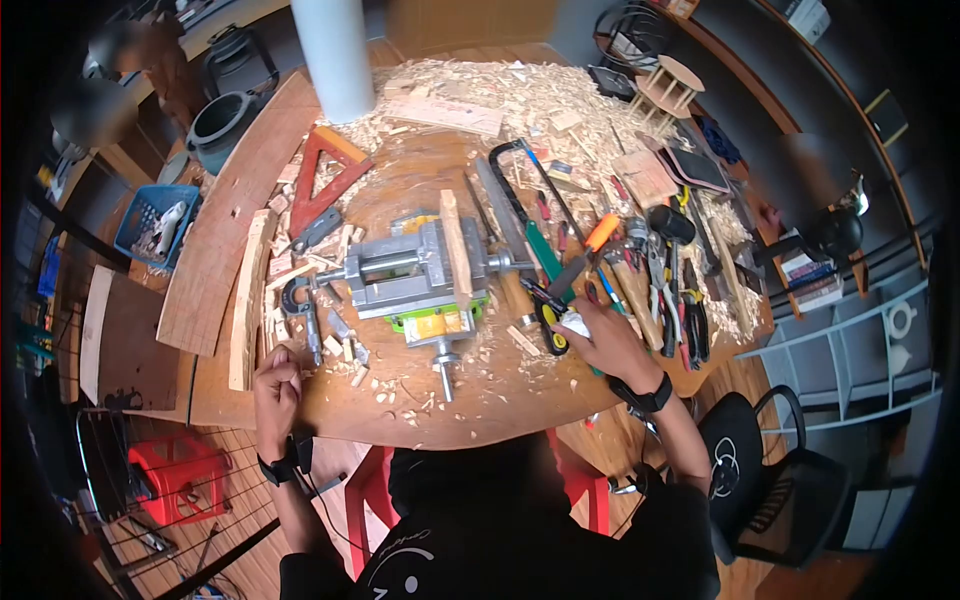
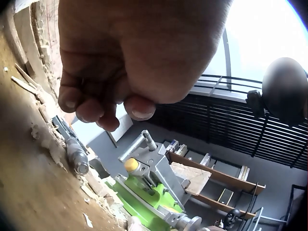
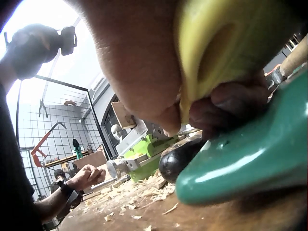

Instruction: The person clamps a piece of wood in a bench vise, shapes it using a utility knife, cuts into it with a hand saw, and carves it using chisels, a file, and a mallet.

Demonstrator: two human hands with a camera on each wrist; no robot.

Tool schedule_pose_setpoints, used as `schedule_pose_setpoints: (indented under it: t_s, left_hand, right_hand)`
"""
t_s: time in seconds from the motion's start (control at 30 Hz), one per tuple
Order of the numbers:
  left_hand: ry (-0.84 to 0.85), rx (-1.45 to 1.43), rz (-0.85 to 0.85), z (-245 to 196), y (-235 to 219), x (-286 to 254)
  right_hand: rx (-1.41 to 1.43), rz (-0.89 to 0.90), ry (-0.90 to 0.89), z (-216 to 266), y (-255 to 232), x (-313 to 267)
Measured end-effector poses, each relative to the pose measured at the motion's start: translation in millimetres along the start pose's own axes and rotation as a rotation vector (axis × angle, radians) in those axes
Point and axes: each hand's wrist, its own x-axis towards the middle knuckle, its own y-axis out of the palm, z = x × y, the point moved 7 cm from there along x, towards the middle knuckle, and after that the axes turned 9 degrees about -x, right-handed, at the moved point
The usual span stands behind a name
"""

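My left hand [image 1: 277, 390] is by the table's front left edge, fingers loosely curled with nothing in them. Beside it lies a long wood strip [image 1: 250, 300]. A caliper-like metal tool [image 1: 305, 305] lies just beyond. At the right, my right hand [image 1: 610, 345] grips a yellow handle with an oval recess [image 3: 209, 43]; the rest of that tool is hidden. Close below those fingers in the right wrist view is a green handle [image 3: 240, 159]. Between the hands stands a grey vise [image 1: 400, 270] on a green base, a narrow wood piece [image 1: 455, 250] upright at its jaws.
Right of the vise lie a hacksaw [image 1: 510, 185], pliers [image 1: 660, 280], a black mallet head [image 1: 670, 225] and several other tools. A red triangular square [image 1: 325, 180] lies back left. Wood shavings [image 1: 480, 85] cover the far side around a white post [image 1: 335, 60].
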Motion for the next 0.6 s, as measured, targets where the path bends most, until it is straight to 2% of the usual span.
schedule_pose_setpoints:
  t_s: [0.2, 0.3, 0.37, 0.6]
  left_hand:
    - [-0.061, 0.043, 0.034, 5, 5, -2]
    - [-0.04, 0.067, 0.016, 13, 2, -4]
    - [-0.118, 0.058, 0.061, 19, 5, -5]
    - [-0.159, 0.014, 0.08, 18, 12, -7]
  right_hand:
    - [0.008, 0.036, 0.044, -2, 6, -2]
    - [0.015, 0.007, 0.035, -1, 5, -3]
    - [-0.001, -0.022, 0.033, -1, 5, -4]
    - [0.045, -0.053, 0.048, -7, 10, -7]
